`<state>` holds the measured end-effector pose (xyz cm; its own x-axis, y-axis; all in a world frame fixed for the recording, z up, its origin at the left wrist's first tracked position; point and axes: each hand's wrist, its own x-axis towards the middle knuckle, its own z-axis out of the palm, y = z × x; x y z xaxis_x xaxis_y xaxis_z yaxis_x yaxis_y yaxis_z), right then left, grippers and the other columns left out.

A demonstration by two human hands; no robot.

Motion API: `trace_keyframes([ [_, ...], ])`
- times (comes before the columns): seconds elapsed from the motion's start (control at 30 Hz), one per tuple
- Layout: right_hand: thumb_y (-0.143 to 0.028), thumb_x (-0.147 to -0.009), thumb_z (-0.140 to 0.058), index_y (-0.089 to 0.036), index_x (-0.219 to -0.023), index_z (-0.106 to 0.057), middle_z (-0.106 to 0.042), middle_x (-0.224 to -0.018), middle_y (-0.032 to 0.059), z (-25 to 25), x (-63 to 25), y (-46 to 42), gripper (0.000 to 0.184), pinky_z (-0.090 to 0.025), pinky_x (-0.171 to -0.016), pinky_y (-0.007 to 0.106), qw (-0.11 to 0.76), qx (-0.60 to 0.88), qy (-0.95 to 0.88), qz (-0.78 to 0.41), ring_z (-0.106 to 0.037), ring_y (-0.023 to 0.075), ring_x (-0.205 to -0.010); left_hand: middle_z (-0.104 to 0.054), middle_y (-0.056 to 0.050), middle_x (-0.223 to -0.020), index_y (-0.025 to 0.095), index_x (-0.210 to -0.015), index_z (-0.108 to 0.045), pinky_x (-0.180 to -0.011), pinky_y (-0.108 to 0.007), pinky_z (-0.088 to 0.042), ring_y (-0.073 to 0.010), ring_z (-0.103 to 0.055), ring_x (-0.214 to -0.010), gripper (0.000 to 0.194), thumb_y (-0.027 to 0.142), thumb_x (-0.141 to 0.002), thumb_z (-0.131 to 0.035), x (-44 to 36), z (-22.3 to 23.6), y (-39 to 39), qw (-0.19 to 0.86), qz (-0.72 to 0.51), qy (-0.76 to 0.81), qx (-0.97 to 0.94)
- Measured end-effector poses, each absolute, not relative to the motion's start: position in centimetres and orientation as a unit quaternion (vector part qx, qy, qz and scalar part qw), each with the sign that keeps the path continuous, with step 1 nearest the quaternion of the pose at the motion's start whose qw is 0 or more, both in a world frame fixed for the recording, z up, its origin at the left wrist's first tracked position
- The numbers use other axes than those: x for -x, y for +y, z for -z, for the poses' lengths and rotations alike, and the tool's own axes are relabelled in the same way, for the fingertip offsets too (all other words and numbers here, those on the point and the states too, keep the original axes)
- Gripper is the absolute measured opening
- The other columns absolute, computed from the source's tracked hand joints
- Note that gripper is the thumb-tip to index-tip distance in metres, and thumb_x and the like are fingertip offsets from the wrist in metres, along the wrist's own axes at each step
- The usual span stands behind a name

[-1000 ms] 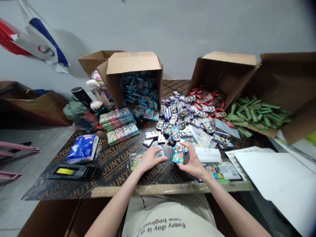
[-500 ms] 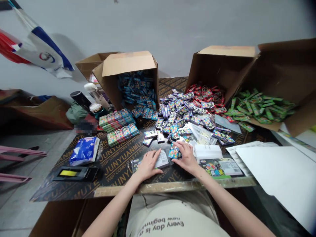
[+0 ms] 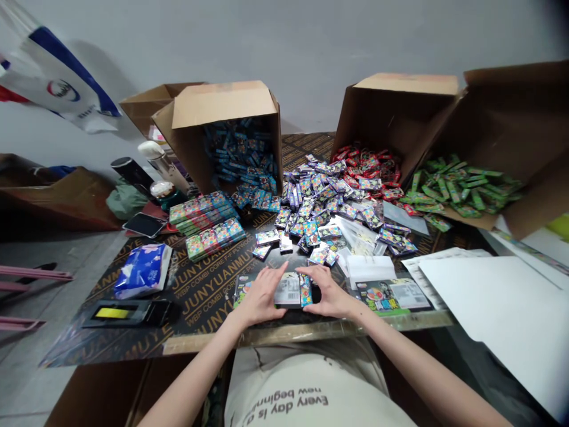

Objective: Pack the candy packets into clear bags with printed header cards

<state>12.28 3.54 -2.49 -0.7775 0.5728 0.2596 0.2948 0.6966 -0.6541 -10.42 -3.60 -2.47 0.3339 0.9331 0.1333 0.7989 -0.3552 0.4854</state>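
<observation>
Card (image 3: 288,290) lies near the front edge of the table (image 3: 195,284), partly covered by the person's left hand (image 3: 259,299). That hand's thumb and forefinger stand wide apart across the card; from where I stand, I cannot tell whether they pinch it. Right hand (image 3: 332,295) holds a small blue box (image 3: 306,290) at the card's right end, thumb at the near end, fingers at the far end, grip narrower than the left's. Beyond the hands, a purple heap (image 3: 311,193) of small boxes is spread out. Second card (image 3: 395,296) lies right of the right hand. Tissue pack (image 3: 143,270) noted at left, beside wrapped stacks (image 3: 216,238).
</observation>
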Motion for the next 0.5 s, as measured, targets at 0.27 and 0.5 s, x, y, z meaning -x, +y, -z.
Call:
trace_keyframes([
  [0.27,-0.035,-0.083,-0.052,-0.027,-0.134,-0.026,-0.053,-0.123,0.0072,2.3,-11.3,2.2,0.057,-0.017,-0.102,0.048,0.274,0.293,-0.859,-0.319,-0.052,0.0234,-0.107,-0.046,-0.012,-0.125,0.019,-0.142,-0.006,-0.096,-0.042,-0.036,-0.0266,-0.046,-0.112,0.101,0.031,-0.062,-0.068,10.3,2.3,-3.3,0.181,-0.271,0.584,-0.743],
  [0.5,-0.038,-0.075,-0.058,-0.025,-0.133,-0.031,-0.043,-0.132,0.0105,2.9,-11.4,6.5,0.065,-0.024,-0.099,0.046,0.346,0.444,-0.806,-0.186,-0.036,0.0289,-0.123,-0.044,-0.012,-0.127,0.018,-0.142,-0.009,-0.097,-0.041,-0.034,-0.0275,-0.043,-0.113,0.099,0.031,-0.062,-0.067,10.0,2.9,-3.0,0.167,-0.256,0.599,-0.740],
])
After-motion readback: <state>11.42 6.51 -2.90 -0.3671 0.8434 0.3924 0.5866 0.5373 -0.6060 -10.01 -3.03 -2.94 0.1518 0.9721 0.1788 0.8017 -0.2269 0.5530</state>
